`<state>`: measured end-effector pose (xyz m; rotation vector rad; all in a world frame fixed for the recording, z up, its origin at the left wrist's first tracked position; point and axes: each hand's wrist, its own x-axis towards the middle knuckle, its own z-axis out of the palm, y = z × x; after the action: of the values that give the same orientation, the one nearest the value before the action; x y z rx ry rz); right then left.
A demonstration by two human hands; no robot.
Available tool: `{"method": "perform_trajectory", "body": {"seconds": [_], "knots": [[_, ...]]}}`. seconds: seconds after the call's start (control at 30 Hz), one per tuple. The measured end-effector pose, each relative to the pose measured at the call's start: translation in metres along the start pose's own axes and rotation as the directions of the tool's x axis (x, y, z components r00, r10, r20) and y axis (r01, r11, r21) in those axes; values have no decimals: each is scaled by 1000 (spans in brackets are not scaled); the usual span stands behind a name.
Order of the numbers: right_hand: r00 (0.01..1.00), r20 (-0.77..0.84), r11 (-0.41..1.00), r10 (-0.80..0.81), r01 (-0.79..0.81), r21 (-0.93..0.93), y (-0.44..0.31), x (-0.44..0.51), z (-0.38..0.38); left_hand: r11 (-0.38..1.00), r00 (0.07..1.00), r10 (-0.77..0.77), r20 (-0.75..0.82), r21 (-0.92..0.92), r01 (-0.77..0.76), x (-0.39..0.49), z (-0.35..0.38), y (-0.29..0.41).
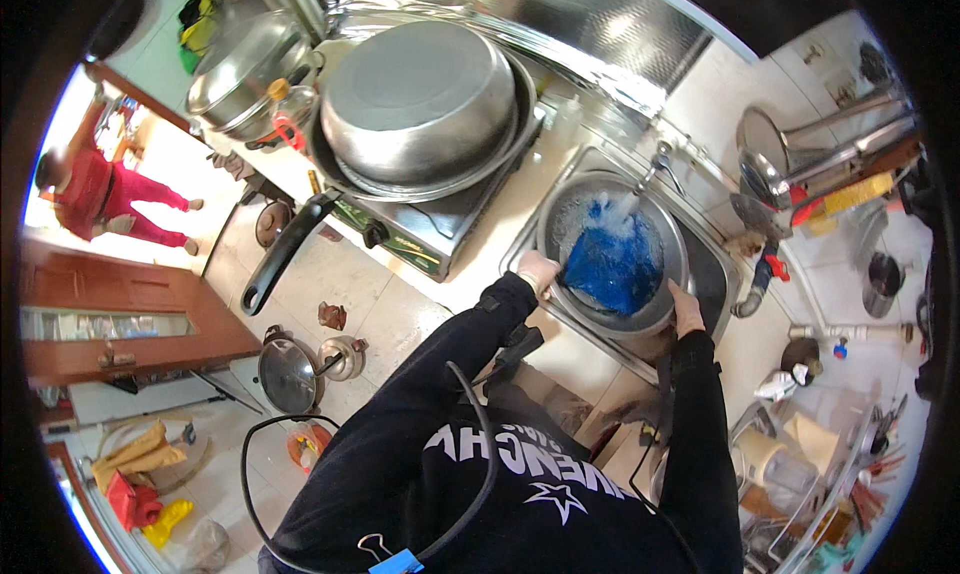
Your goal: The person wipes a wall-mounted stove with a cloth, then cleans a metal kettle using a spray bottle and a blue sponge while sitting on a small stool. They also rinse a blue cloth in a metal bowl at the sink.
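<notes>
A round metal basin (679,236) sits within the sink (726,277), below the tap (661,157). Water pours from the spout into it and froths at the surface. A blue cloth (611,270) lies soaked in the water. My left hand (538,272) grips the basin's left rim. On the opposite side, my right hand (684,310) holds the near right rim, its fingers partly hidden behind the basin wall.
Left of the sink, a gas stove (420,232) carries a wok (289,255) with a large upturned metal bowl (420,101) in it. Ladles and skimmers (765,146) hang at the right. Pots (289,379) stand on the floor. A person in red (112,191) is beyond the doorway.
</notes>
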<state>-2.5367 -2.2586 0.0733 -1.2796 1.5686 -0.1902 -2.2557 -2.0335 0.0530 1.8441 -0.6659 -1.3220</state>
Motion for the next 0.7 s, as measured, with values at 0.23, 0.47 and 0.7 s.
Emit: {"method": "perform_trajectory", "body": {"seconds": [0.23,0.47,0.7], "knots": [[678,-196,697,-708,629,-344,-72,-53,12,992,990,-112,-85,-73,106,4,7,0],[502,-52,478,-863,781,-402,-168,-106,35,948,970,-183,-159,-290,132,-7,7,15],[573,-110,546,-812,680,-490,-178,-101,49,958,969,-221,-114,-212,194,-8,3,16]]}}
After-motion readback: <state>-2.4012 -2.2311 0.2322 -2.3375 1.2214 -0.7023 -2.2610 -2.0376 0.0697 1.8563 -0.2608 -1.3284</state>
